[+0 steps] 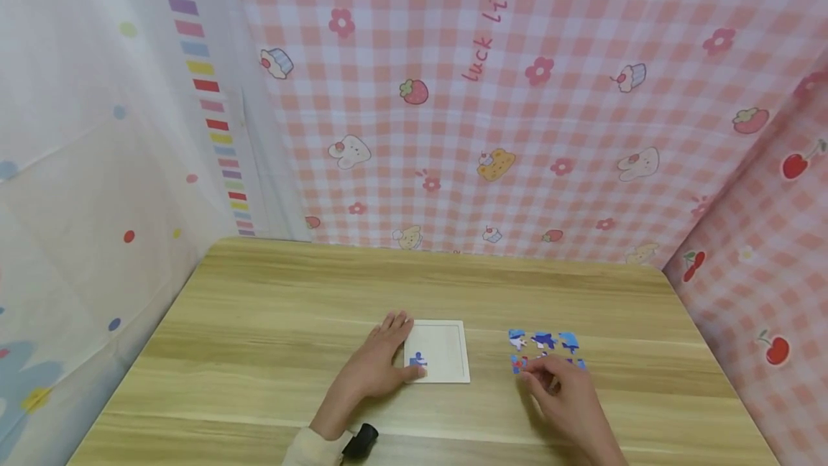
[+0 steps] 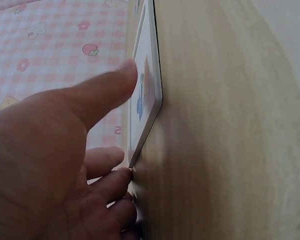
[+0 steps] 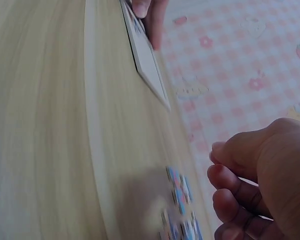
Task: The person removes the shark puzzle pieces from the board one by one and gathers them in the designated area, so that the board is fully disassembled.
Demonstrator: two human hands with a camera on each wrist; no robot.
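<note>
A square white puzzle tray [image 1: 443, 351] lies flat on the table, with one blue puzzle piece [image 1: 417, 359] in its front left corner. My left hand [image 1: 370, 367] rests at the tray's left side, fingers stretched along the edge and thumb over the front left corner. To the right of the tray, several loose puzzle pieces [image 1: 544, 340] in blue, white and red lie in rows. Over the front row hovers my right hand [image 1: 568, 388], its fingers loosely bent and partly hiding pieces. The right wrist view shows nothing between those fingers [image 3: 227, 172].
The wood-grain table [image 1: 291, 308] meets a pink checked cloth [image 1: 453, 128] at the back. A white dotted cloth [image 1: 97, 185] hangs on the left, and a cherry-print cloth [image 1: 757, 293] on the right. A black device [image 1: 360, 442] sits at the left wrist.
</note>
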